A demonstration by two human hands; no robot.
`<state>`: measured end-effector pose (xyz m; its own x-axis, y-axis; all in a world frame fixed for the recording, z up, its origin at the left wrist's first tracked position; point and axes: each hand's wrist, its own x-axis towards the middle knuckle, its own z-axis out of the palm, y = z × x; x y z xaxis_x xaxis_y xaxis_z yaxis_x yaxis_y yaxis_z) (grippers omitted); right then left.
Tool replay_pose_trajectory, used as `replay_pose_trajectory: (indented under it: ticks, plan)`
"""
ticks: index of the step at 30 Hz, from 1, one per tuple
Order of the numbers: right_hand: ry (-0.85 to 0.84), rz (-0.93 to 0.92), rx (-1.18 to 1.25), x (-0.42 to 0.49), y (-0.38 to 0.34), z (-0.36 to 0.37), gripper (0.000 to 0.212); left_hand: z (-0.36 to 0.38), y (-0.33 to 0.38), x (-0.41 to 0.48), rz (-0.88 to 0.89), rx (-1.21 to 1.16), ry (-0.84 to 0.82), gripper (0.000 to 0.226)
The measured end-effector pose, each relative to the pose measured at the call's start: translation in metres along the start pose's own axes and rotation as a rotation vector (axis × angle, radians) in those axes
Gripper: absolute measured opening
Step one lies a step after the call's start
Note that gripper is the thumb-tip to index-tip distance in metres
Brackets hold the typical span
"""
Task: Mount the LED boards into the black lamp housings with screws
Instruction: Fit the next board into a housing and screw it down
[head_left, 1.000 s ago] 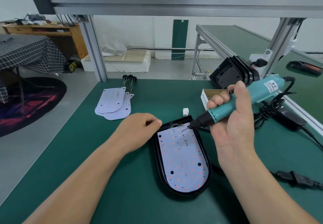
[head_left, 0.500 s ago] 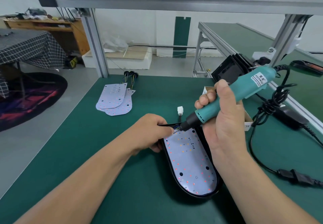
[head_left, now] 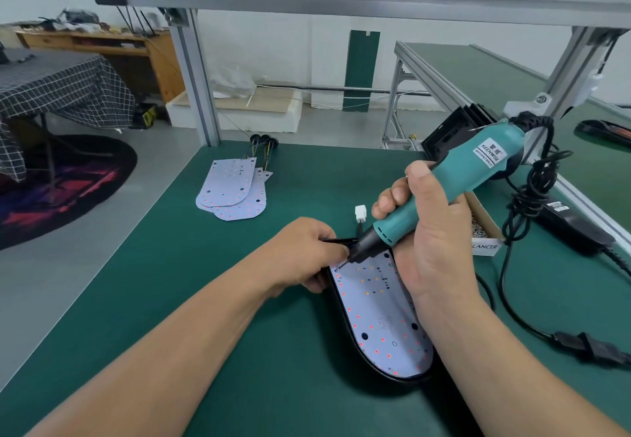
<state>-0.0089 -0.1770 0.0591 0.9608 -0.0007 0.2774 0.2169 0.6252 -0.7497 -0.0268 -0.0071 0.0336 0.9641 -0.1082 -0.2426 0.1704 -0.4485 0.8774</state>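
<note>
Gripping a teal electric screwdriver, the right hand sets its bit on the top-left corner of the LED board, which sits inside the black housing on the green table. Left hand, fingers curled, pinches a thin black tool at the housing's upper-left rim, just beside the bit. Spare boards lie well apart, far left. Screw box sits behind the right hand.

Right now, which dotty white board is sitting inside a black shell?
The LED board under the screwdriver tip, closest to the person: it lies in the black housing. The other boards lie stacked bare on the green mat.
</note>
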Motion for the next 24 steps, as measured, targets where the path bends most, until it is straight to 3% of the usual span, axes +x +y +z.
replay_pose_trajectory:
  ticks: [4, 7, 11, 14, 24]
  plan:
    - [-0.031, -0.002, -0.029, -0.001, -0.001, 0.001, 0.017, 0.000, -0.002, 0.001, 0.002, -0.002, -0.006, 0.014]
    - [-0.143, -0.005, -0.063, -0.002, -0.003, 0.003, 0.011, -0.001, -0.002, 0.002, 0.006, 0.002, -0.014, 0.014]
    - [-0.328, 0.011, -0.116, -0.005, -0.004, 0.009, 0.040, -0.001, -0.001, 0.000, 0.016, -0.011, -0.026, 0.012]
    - [-0.398, 0.002, -0.140, -0.005, -0.004, 0.014, 0.040, -0.001, -0.001, 0.000, 0.016, -0.015, -0.019, 0.019]
    - [-0.465, 0.070, -0.116, -0.002, -0.005, 0.009, 0.054, -0.002, -0.002, 0.001, 0.024, -0.017, -0.022, 0.014]
